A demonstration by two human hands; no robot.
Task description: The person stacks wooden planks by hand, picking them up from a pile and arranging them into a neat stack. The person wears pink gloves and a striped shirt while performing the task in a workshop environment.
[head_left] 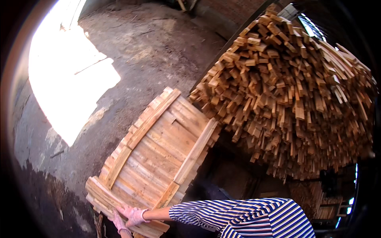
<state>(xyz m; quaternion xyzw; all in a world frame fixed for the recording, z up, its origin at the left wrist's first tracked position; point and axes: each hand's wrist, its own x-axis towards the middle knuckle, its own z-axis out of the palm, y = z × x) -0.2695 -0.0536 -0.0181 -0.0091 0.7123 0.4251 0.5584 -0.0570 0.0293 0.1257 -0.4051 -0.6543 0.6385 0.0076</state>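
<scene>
**Slatted wooden panel (152, 152), both gloved hands at its near end**

Nearest: left hand (118, 223), pink glove, low on the near boards (104, 195) that lie across the panel's end. Its fingers are mostly hidden; cannot tell if they are curled or gripping. Right hand (133, 214), also pink-gloved, just beside it, out of a striped sleeve (246, 212). Fingers laid forward over the boards, slightly parted; whether they clasp an edge, cannot tell.

Panel runs from the hands up and rightward. Judged by look: fairly heavy, stiff along the rails, sturdy rather than fragile. Sawn faces should give dry friction, with splinters likely; gloves sensible. Best hold probably under both rail ends; single slats or loose boards may shift.

Looks: pale tan slats side by side, some redder, grain and knots showing, outer ends uneven. Left rail (154, 116) and right rail (196, 152) lie over them, each apparently pieced from two lengths. One dark notch or gap near the far end.

Beyond, rightward: large timber pile (283, 99), end-on. Leftward: dark floor (158, 47), sunlit patch (75, 87) on it.
</scene>
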